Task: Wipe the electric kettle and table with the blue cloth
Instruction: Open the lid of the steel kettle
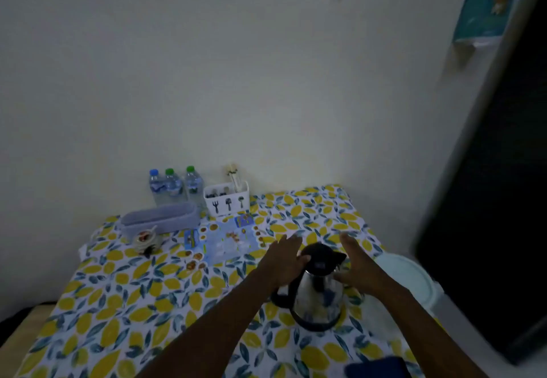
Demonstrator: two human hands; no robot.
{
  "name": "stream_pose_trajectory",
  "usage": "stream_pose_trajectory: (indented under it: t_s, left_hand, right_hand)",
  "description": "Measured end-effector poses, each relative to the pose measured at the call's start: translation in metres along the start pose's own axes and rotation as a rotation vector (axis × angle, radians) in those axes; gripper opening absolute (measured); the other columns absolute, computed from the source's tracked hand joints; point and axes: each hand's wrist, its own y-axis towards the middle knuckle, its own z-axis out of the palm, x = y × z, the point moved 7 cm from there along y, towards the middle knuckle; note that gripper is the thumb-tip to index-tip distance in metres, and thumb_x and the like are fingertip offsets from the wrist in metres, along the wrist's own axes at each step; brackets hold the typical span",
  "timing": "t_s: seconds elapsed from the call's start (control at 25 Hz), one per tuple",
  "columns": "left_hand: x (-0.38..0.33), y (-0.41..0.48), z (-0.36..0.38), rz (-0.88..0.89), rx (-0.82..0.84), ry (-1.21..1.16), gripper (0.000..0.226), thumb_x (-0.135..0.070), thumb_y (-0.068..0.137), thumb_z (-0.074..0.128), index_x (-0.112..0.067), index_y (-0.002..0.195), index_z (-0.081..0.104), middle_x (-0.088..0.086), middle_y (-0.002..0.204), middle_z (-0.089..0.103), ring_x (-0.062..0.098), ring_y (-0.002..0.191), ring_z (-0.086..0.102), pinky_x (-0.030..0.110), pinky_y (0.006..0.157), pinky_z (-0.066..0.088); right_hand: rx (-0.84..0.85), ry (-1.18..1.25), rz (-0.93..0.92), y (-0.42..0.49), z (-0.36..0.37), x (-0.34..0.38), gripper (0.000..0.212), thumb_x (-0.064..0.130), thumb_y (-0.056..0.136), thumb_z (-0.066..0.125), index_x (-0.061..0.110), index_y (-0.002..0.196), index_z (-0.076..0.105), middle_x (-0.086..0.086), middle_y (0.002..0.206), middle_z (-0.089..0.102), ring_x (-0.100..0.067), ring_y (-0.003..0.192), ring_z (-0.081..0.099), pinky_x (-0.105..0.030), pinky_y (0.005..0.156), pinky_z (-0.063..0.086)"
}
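A steel electric kettle (321,291) with a black lid and handle stands on its black base, right of centre on the table (142,303), which has a lemon-print cover. My left hand (285,262) lies over the handle side, fingers stretched out and thumb against the lid. My right hand (356,260) is spread open at the kettle's right side, thumb touching the steel body. A dark blue cloth (376,367) lies at the table's near right edge, under my right forearm and apart from both hands.
Against the wall at the back stand three water bottles (174,185), a white cutlery caddy (226,201) and a grey basket (161,219). A small jar (145,240) and a blue printed packet (228,238) lie mid-table. A white round lid (405,277) and a dark panel (497,200) flank the right.
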Motion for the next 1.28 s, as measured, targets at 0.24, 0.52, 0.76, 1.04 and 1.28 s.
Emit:
stream_pose_trajectory:
  t_s: [0.24,0.52,0.76,1.04,1.28]
  left_hand:
    - [0.021,0.008,0.048,-0.095,-0.113,-0.161,0.058,-0.036,0.097,0.049,-0.011,0.144,0.028,0.015,0.144,0.041,0.033,0.129,0.041,0.042,0.104,0.038]
    - [0.046,0.005,0.051,-0.105,-0.261,-0.435,0.025,-0.011,0.093,0.058,-0.004,0.115,0.05,0.002,0.1,0.052,0.015,0.087,0.049,0.023,0.076,0.039]
    - [0.047,0.003,0.053,-0.136,-0.203,-0.66,0.034,-0.004,0.084,0.061,-0.015,0.064,0.035,0.007,0.059,0.035,0.021,0.056,0.032,0.024,0.052,0.028]
    - [0.067,-0.065,0.043,-0.213,-0.273,-0.77,0.023,-0.026,0.083,0.069,-0.007,0.09,0.057,0.015,0.086,0.061,0.027,0.078,0.059,0.03,0.067,0.04]
    - [0.11,-0.162,0.062,-0.396,-0.299,-0.838,0.034,-0.039,0.078,0.072,-0.019,0.101,0.057,0.004,0.101,0.062,0.02,0.091,0.061,0.04,0.075,0.049]
  right_hand:
    - [0.008,0.007,0.065,0.013,0.044,-0.017,0.113,0.042,0.073,0.077,0.013,0.15,-0.002,-0.008,0.16,-0.003,-0.024,0.146,-0.002,-0.043,0.118,0.014]
    - [-0.173,-0.025,0.059,0.02,0.046,-0.018,0.118,0.046,0.054,0.087,0.013,0.145,0.021,-0.013,0.147,0.031,-0.031,0.138,0.025,-0.055,0.105,0.035]
    - [-0.235,0.032,0.042,0.011,0.038,-0.019,0.112,0.041,0.041,0.091,0.014,0.135,0.038,-0.009,0.136,0.045,-0.031,0.128,0.036,-0.048,0.1,0.038]
    - [-0.276,0.004,-0.068,-0.03,0.044,0.028,0.109,0.063,0.043,0.079,0.014,0.132,0.041,-0.005,0.13,0.048,-0.026,0.122,0.039,-0.03,0.097,0.029]
    - [-0.045,0.137,-0.117,-0.067,0.117,0.074,0.111,0.048,0.064,0.081,0.015,0.148,0.017,-0.007,0.155,0.017,-0.023,0.144,0.012,-0.044,0.115,0.023]
